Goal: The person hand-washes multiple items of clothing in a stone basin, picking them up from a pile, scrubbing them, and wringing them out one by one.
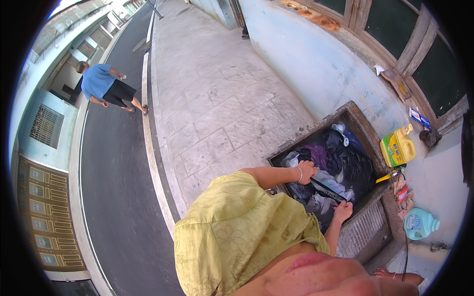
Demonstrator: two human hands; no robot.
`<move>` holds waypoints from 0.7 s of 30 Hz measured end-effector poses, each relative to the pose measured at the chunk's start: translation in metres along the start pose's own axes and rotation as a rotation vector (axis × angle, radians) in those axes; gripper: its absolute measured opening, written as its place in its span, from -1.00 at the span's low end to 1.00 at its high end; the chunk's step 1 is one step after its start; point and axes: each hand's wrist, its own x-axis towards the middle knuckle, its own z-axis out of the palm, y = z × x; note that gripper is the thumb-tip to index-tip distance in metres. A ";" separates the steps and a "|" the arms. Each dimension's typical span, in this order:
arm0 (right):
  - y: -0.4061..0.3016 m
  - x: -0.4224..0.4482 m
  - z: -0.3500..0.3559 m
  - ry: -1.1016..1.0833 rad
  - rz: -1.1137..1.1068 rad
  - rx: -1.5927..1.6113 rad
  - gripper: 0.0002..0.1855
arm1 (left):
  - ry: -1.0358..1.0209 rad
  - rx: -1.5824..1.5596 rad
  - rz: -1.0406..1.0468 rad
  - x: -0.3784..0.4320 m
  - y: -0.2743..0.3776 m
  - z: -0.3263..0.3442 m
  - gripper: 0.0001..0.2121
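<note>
My left hand (307,172), with a silver bangle on its wrist, grips one end of a narrow black strip of cloth (326,189) bearing pale marks; it may be a waistband. At its other end, the fingers of my right hand (343,211) pinch the strip. It runs taut between both hands, above a stone wash basin (357,111). In the basin, dark water holds soaking clothes: black garments (346,153), a purple cloth (317,155) and pale grey cloths (329,180). The garment below the strip cannot be told apart from the others.
A ridged washboard slab (361,235) adjoins the basin. On its ledge stand a yellow jug (398,146), a yellow-handled brush (387,177) and a turquoise detergent bottle (420,224). A bare limb (400,275) shows below. A person (105,85) walks on the road (114,166).
</note>
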 end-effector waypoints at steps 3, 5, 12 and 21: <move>-0.042 -0.009 -0.013 0.013 0.012 0.182 -0.73 | -0.014 0.085 -0.029 -0.003 0.002 0.007 -0.70; -0.049 -0.013 -0.014 -0.029 -0.124 0.086 -0.73 | -0.027 0.096 -0.202 0.000 0.000 0.023 -0.70; -0.044 -0.029 -0.014 -0.246 -0.010 0.233 -0.91 | 0.314 -1.365 -0.596 0.028 -0.020 0.036 -0.84; -0.036 -0.031 -0.027 -0.291 -0.011 -0.027 -0.86 | 0.482 -0.579 -0.117 0.025 0.005 0.026 -0.82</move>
